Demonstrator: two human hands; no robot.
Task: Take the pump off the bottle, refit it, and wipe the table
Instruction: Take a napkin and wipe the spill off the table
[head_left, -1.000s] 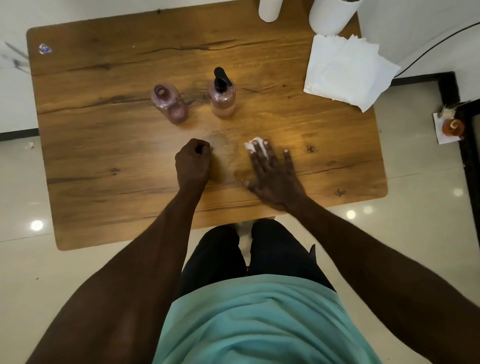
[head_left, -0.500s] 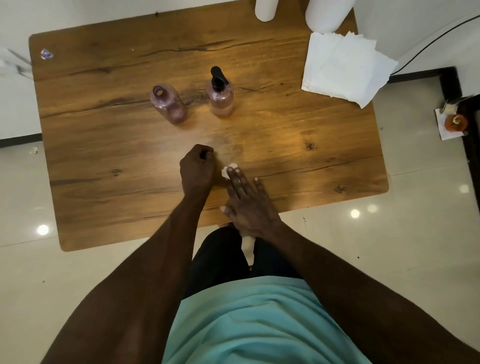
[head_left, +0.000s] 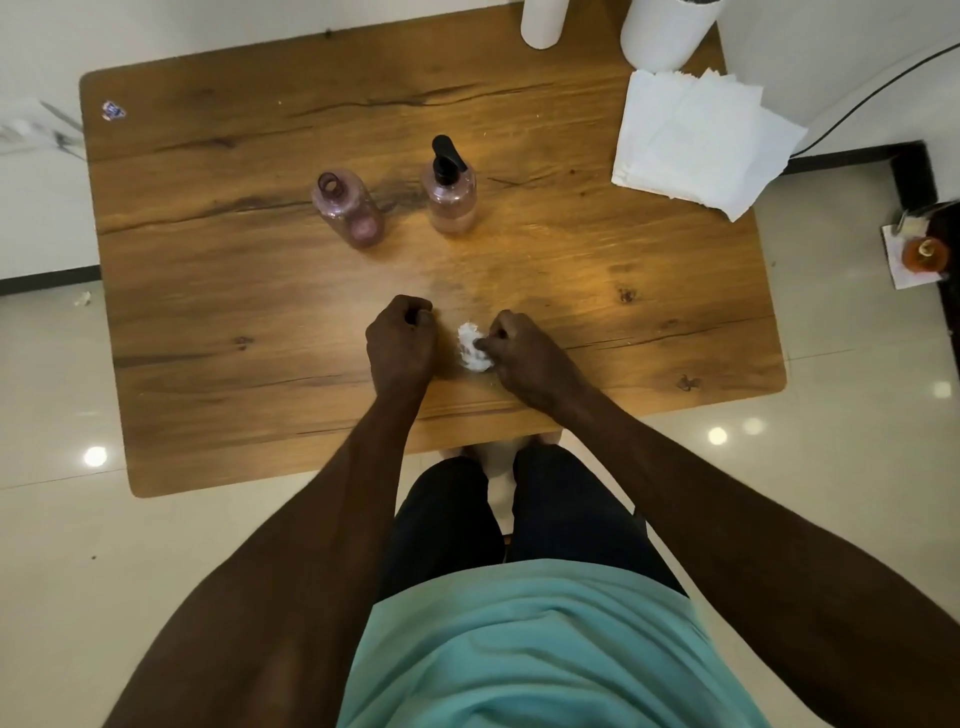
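Observation:
Two pinkish clear bottles stand on the wooden table (head_left: 218, 291). The right bottle (head_left: 450, 200) carries a black pump (head_left: 447, 156). The left bottle (head_left: 347, 210) has an open neck with no pump. Nearer the front edge, my right hand (head_left: 524, 353) has its fingers curled on a crumpled white tissue (head_left: 471, 347) that lies on the tabletop. My left hand (head_left: 401, 343) rests as a closed fist on the table just left of the tissue, with nothing visible in it.
A stack of white paper napkins (head_left: 696, 140) lies at the table's back right corner. Two white cylinders (head_left: 660, 31) stand at the far edge. A small sticker (head_left: 112, 110) sits at the back left. An orange object (head_left: 923, 252) is on the floor at right.
My right hand slid the tissue back across the table toward me and to the left, then went from flat fingers to curled fingers bunching the tissue. The left fist stayed put.

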